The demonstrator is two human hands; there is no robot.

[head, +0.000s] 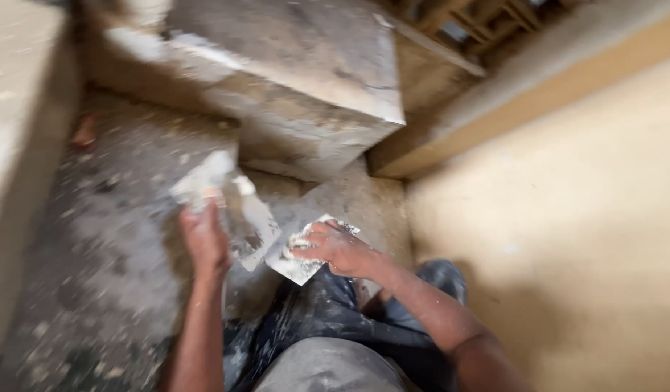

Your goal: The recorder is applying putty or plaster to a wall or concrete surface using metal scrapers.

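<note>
Plaster smears both tools and both hands. Left hand [204,243] has its fingers [193,218] wrapped shut around the handle of a trowel [226,199], whose flat blade reaches up and to the right from the grip, whitened with paste and blurred by motion. Right hand [335,250] lies on top of a second blade, a flat hawk [298,265], with the fingers [306,243] curled over a lump of white plaster on its upper face; thumb and fingers look closed on the plate, though how firmly they pinch it I cannot tell (the frame is soft). The two blades sit just beside each other, the trowel's lower corner close to the hawk's left edge, between the two hands.

Beyond the fingers stands a big dusty block [306,80], grey and streaked white, tilted with one corner pointing toward the hands. Under everything is a rough, speckled floor [110,276]. To the right of the right hand rises a pale yellow wall [567,218], with a brown ledge [523,101] running along its top. Below the hands are the person's dark, paint-flecked trousers [335,319].
</note>
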